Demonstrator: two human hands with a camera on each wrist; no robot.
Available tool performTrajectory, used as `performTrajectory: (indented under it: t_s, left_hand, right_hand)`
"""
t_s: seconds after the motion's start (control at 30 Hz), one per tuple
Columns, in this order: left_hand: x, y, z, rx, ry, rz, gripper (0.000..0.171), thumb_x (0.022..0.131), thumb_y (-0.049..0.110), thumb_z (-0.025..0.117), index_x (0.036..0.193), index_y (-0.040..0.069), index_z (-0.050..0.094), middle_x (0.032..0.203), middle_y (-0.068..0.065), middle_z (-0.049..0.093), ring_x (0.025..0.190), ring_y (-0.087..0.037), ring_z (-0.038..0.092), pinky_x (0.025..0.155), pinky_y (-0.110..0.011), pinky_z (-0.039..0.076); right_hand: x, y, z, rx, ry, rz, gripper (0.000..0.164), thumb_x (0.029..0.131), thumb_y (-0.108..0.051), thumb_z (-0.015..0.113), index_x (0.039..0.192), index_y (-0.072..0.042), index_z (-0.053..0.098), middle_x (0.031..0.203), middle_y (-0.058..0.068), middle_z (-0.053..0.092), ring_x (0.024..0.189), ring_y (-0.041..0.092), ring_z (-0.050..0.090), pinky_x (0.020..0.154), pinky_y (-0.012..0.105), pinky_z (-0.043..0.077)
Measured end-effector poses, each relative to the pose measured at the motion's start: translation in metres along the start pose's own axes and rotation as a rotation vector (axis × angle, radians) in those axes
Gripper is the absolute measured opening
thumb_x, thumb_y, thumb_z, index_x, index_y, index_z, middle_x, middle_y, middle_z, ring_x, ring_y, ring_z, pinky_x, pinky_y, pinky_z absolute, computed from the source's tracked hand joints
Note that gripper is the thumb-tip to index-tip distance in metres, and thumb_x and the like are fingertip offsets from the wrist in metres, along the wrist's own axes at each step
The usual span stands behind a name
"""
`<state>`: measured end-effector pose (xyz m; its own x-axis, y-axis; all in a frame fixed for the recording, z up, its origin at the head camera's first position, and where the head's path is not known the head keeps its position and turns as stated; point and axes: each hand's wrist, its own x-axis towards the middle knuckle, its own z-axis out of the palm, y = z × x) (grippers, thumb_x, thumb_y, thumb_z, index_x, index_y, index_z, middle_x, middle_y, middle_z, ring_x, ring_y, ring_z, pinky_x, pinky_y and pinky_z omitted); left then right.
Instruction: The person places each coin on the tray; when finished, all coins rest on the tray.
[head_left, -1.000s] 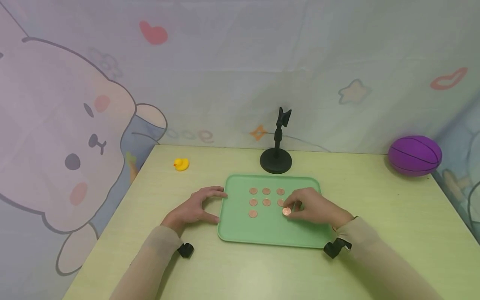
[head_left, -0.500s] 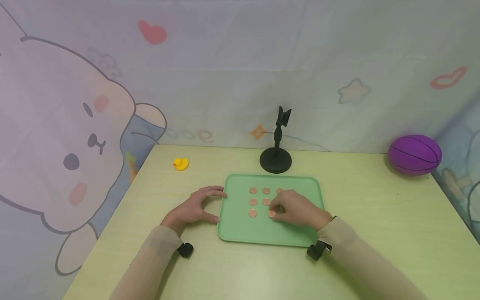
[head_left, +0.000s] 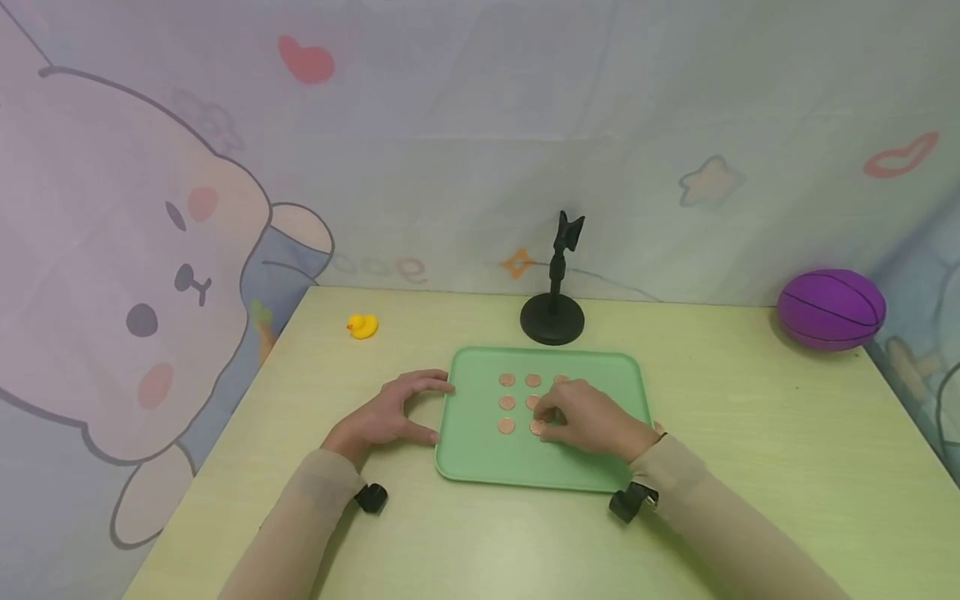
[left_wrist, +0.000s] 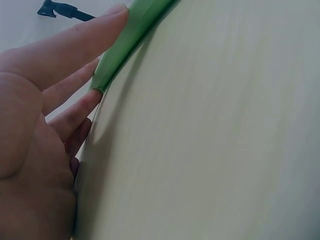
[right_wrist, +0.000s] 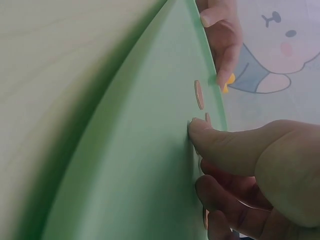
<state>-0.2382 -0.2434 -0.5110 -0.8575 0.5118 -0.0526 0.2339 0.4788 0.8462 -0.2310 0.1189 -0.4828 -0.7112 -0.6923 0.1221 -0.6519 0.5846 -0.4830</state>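
A green tray (head_left: 480, 458) lies on the table with several copper coins on it in rows, such as the coin (head_left: 507, 380) at the back left. My right hand (head_left: 592, 419) is over the tray, thumb and fingers pinching a coin (head_left: 537, 427) at the front row, right of another coin (head_left: 506, 426). Some coins are partly hidden behind that hand. My left hand (head_left: 386, 412) rests at the tray's left edge, thumb and fingers spread and touching the rim, as the left wrist view shows.
Behind the tray stands a black stand (head_left: 552, 321) with a round base. A yellow rubber duck (head_left: 363, 326) sits at the back left, a purple ball (head_left: 831, 310) at the back right. Something copper-coloured (head_left: 659, 427) shows by the tray's right edge, mostly hidden by my wrist.
My right hand has moved left across the tray with the coin, from near the right column to the front row's middle, and lowered it. My left hand has stayed put.
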Motion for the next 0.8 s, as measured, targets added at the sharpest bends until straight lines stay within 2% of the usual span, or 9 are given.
performTrajectory:
  t_s: [0.17, 0.43, 0.67, 0.8]
  left_hand:
    - [0.0002, 0.0004, -0.0004, -0.008, 0.001, -0.006, 0.07, 0.076, 0.018, 0.095, 0.14, 0.021, 0.067, 0.162, -0.004, 0.045, 0.155, -0.034, 0.027, 0.126, -0.064, 0.014]
    - [0.0004, 0.0, 0.0001, -0.005, 0.0, -0.008, 0.069, 0.077, 0.018, 0.095, 0.14, 0.022, 0.067, 0.162, -0.003, 0.045, 0.155, -0.033, 0.027, 0.126, -0.063, 0.015]
    - [0.0001, 0.0006, -0.0005, 0.0, -0.003, -0.013, 0.069, 0.077, 0.02, 0.095, 0.14, 0.023, 0.067, 0.162, -0.002, 0.045, 0.155, -0.033, 0.026, 0.126, -0.064, 0.014]
    - [0.0006, -0.0012, -0.0008, -0.006, -0.003, -0.01, 0.068, 0.077, 0.019, 0.094, 0.14, 0.021, 0.067, 0.162, -0.004, 0.045, 0.155, -0.035, 0.026, 0.126, -0.065, 0.014]
  right_hand:
    - [0.0001, 0.0012, 0.0008, -0.003, 0.008, -0.004, 0.007, 0.093, -0.018, 0.082, 0.098, -0.015, 0.081, 0.089, -0.01, 0.073, 0.078, 0.011, 0.055, 0.074, 0.026, 0.051]
    - [0.0029, 0.0017, 0.0034, -0.023, 0.021, 0.001, 0.005, 0.094, -0.02, 0.082, 0.091, -0.018, 0.078, 0.078, -0.015, 0.062, 0.076, 0.008, 0.049, 0.072, 0.027, 0.047]
    - [0.0037, 0.0002, 0.0035, -0.021, 0.037, 0.004, 0.004, 0.092, -0.018, 0.083, 0.092, -0.015, 0.08, 0.083, -0.013, 0.066, 0.079, 0.01, 0.053, 0.073, 0.027, 0.05]
    - [0.0041, -0.0003, 0.0037, -0.024, 0.044, -0.006, 0.005, 0.089, -0.013, 0.084, 0.089, -0.015, 0.079, 0.08, -0.012, 0.065, 0.078, 0.01, 0.053, 0.072, 0.027, 0.049]
